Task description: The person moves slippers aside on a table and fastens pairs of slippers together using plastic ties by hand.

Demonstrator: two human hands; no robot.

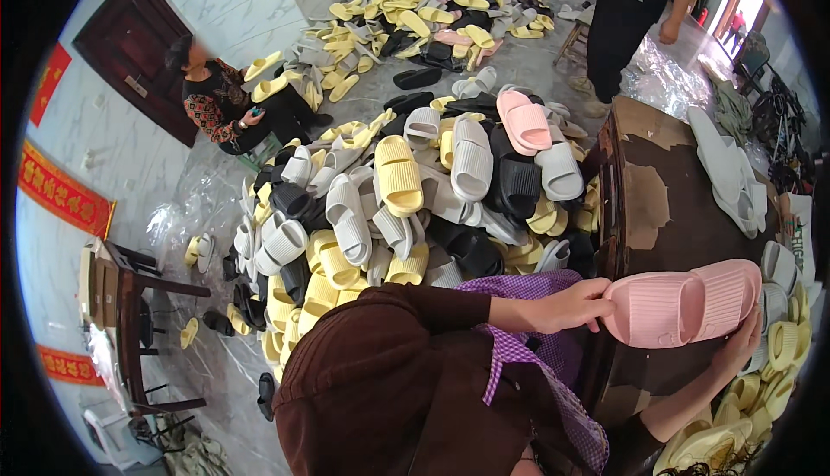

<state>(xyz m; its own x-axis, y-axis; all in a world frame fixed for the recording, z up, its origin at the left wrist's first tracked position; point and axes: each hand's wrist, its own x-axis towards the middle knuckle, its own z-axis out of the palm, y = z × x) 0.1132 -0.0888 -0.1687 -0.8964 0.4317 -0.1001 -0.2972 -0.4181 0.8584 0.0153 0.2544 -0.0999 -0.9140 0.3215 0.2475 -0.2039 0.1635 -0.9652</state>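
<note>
A pair of pink slide slippers (653, 313), side by side with ribbed straps, is held over the brown table at the right. My left hand (577, 305) is closed on the rounded end of the nearer-left slipper, thumb on top. At the other end, my right hand (740, 343) grips the pair from its lower right edge, its fingers partly hidden behind. Beneath them lies the brown table top (635, 381), with torn tan patches. Grey slippers (731, 173) rest on its far part. Yellow and grey slippers (782, 346) are heaped beside my right hand.
A large pile of yellow, grey, black and pink slippers (398, 173) spreads before me, with another heap (432, 18) farther back. A seated person (225, 100) at the left holds yellow slippers. Another person (635, 18) stands beyond the table. A wooden table (130, 320) stands far left.
</note>
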